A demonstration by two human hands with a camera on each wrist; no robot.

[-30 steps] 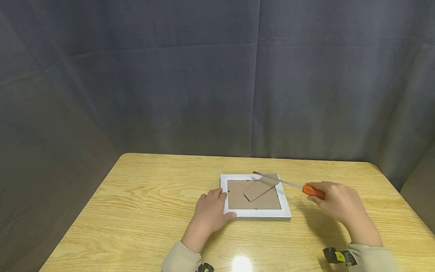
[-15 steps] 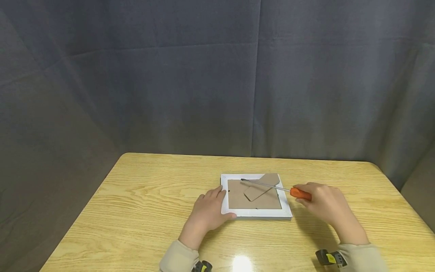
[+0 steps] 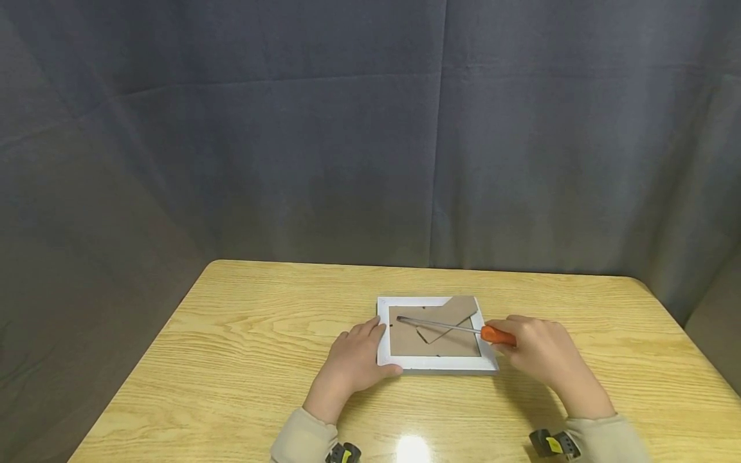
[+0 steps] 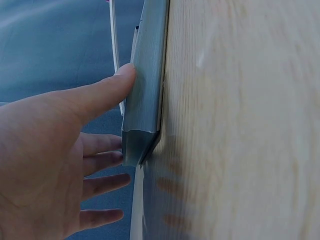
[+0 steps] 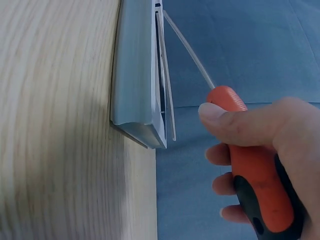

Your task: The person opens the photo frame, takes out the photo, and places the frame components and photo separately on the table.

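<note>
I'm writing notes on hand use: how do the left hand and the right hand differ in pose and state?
The left hand has its fingers extended, while the right hand curls round an orange-and-black screwdriver.
The left hand touches the near-left corner of the white frame; the right hand is apart from the frame, beyond its right edge.
Both are bare, with beige sleeves.

Screwdriver (image 3: 492, 334) farther left, apparently lower
</note>
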